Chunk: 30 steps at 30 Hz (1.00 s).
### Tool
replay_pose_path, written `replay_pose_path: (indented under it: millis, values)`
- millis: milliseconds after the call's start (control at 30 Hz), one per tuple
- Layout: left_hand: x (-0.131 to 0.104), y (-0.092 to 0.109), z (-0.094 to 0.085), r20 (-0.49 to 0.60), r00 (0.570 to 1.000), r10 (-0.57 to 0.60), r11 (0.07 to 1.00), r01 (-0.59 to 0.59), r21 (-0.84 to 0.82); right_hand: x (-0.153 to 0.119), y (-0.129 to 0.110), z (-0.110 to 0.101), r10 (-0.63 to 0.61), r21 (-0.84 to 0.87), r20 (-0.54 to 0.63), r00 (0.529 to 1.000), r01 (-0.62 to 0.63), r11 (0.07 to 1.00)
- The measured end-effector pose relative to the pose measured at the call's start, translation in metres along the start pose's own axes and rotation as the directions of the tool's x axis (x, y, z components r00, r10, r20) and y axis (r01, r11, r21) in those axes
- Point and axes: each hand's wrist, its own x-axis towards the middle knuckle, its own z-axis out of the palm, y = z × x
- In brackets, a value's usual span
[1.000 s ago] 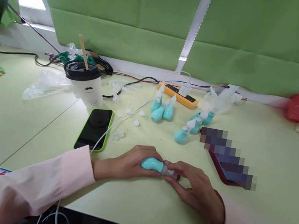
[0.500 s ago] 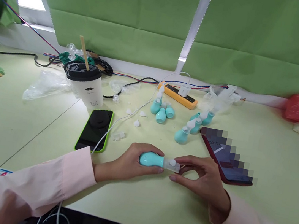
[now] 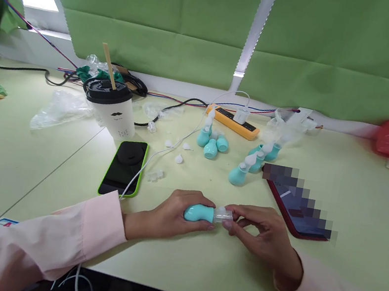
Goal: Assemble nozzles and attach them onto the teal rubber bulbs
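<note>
A teal bulb point(image 3: 199, 213) lies sideways near the table's front, held between the thumb and fingers of my left hand point(image 3: 171, 215). From its right end sticks a clear plastic tube point(image 3: 222, 215). The thumb and fingertips of my right hand point(image 3: 264, 235) pinch the tube's far end. Beyond my hands stands a group of teal bulbs point(image 3: 210, 149), with small white tips point(image 3: 179, 159) to their left. Farther right, more teal bulbs point(image 3: 237, 174) carry white tips. A small clear connector point(image 3: 155, 175) rests beside the white cable.
A green-edged phone point(image 3: 123, 168) lies left of my hands, a red-edged phone point(image 3: 296, 208) to the right. A white cup point(image 3: 116, 119) with a black lid and stick stands behind. An orange power strip point(image 3: 234, 123) and plastic bags point(image 3: 61, 109) lie farther back.
My right thumb and fingers have closed on the tube's end; they were more apart before. The bulb and my left hand have shifted slightly right and down.
</note>
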Motion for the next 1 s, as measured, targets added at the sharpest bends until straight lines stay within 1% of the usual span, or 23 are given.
replay_pose_path:
  millis: [167, 300, 400, 467, 567, 667, 733, 800, 867, 900, 933, 967, 1000]
  values:
    - [-0.002, 0.003, 0.001, -0.048, 0.999, -0.004, 0.998, 0.001, -0.058, -0.001, 0.000, 0.004, 0.144, 0.190, 0.014, 0.989, -0.144, 0.971]
    - [-0.003, 0.005, 0.003, -0.115, 0.993, -0.021, 0.994, 0.009, -0.104, -0.003, -0.001, 0.009, 0.212, 0.353, 0.027, 0.977, -0.208, 0.912]
    - [-0.003, 0.005, 0.004, -0.159, 0.986, -0.040, 0.989, 0.017, -0.145, -0.003, -0.005, 0.014, 0.286, 0.410, 0.002, 0.958, -0.262, 0.873]
    - [-0.002, 0.005, 0.004, -0.168, 0.985, -0.043, 0.989, 0.017, -0.149, -0.003, -0.008, 0.016, 0.328, 0.433, -0.026, 0.944, -0.285, 0.855]
    - [-0.003, 0.007, 0.005, -0.153, 0.987, -0.044, 0.991, 0.024, -0.130, -0.002, -0.013, 0.017, 0.365, 0.480, -0.070, 0.928, -0.289, 0.828]
    - [-0.004, 0.012, 0.004, -0.102, 0.993, -0.066, 0.990, 0.052, -0.134, 0.001, -0.015, 0.018, 0.374, 0.496, -0.078, 0.924, -0.290, 0.819]
    - [-0.005, 0.015, 0.001, -0.043, 0.999, -0.022, 0.990, 0.015, -0.143, 0.002, -0.015, 0.018, 0.353, 0.485, -0.064, 0.933, -0.280, 0.829]
    - [-0.002, 0.017, -0.007, 0.003, 0.997, 0.073, 0.988, -0.072, -0.135, 0.005, -0.014, 0.015, 0.332, 0.479, -0.088, 0.939, -0.253, 0.841]
    - [0.003, 0.014, -0.019, -0.004, 0.990, 0.139, 0.989, -0.140, -0.049, 0.007, -0.012, 0.012, 0.324, 0.488, -0.150, 0.934, -0.215, 0.846]
    - [0.007, 0.010, -0.026, -0.034, 0.988, 0.147, 0.988, -0.146, 0.041, 0.009, -0.010, 0.010, 0.328, 0.499, -0.181, 0.927, -0.201, 0.843]
    - [0.012, 0.005, -0.033, -0.072, 0.988, 0.137, 0.978, -0.123, 0.166, 0.010, -0.009, 0.008, 0.338, 0.513, -0.202, 0.919, -0.195, 0.836]
    - [0.016, -0.002, -0.039, -0.108, 0.987, 0.118, 0.944, -0.078, 0.322, 0.011, -0.008, 0.007, 0.351, 0.532, -0.209, 0.913, -0.195, 0.824]
    - [0.020, -0.009, -0.045, -0.145, 0.986, 0.086, 0.880, -0.008, 0.475, 0.011, -0.006, 0.006, 0.363, 0.552, -0.206, 0.909, -0.199, 0.810]
